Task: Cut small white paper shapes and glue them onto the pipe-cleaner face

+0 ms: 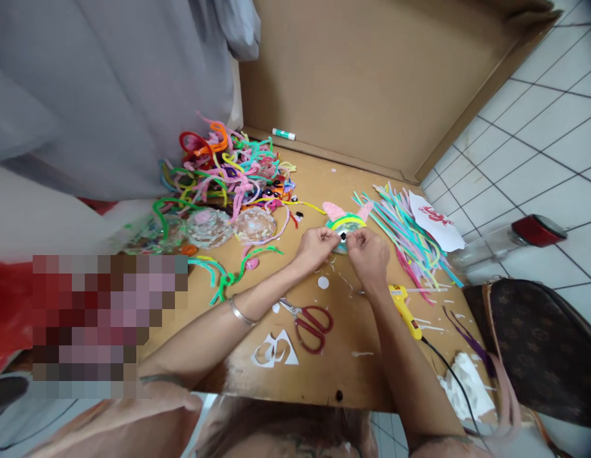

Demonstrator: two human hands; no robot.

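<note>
- The brown table (305, 381) carries everything listed below.
- A tangled pile of pipe cleaners (219, 172) in pink, green, orange, red and yellow covers its far left.
- A looser bundle of straight pipe cleaners (404, 222), mostly teal, lilac and pink, lies at the right.
- A white sheet (431, 222) with a red print overlaps that bundle's edge.
- The right hand (371, 254) has thumb and finger pinched together on the small white-and-black piece, from the right.
- The left hand (318, 247), bangle on its wrist, pinches the same piece from the left, the fingertips of both hands close together.
- The green-and-yellow disc (347, 222) with pink ears (331, 210) is behind those fingertips, between pile and bundle.
- Red-handled scissors (298, 312) lie nearer the person.
- A yellow glue gun (404, 312) lies beside the right forearm.
- A glue stick (283, 134) lies at the far edge.
- A white paper circle (322, 282) lies below the hands.
- The white-and-black piece (343, 236) is held in front of the disc; whether it touches, I cannot tell.
</note>
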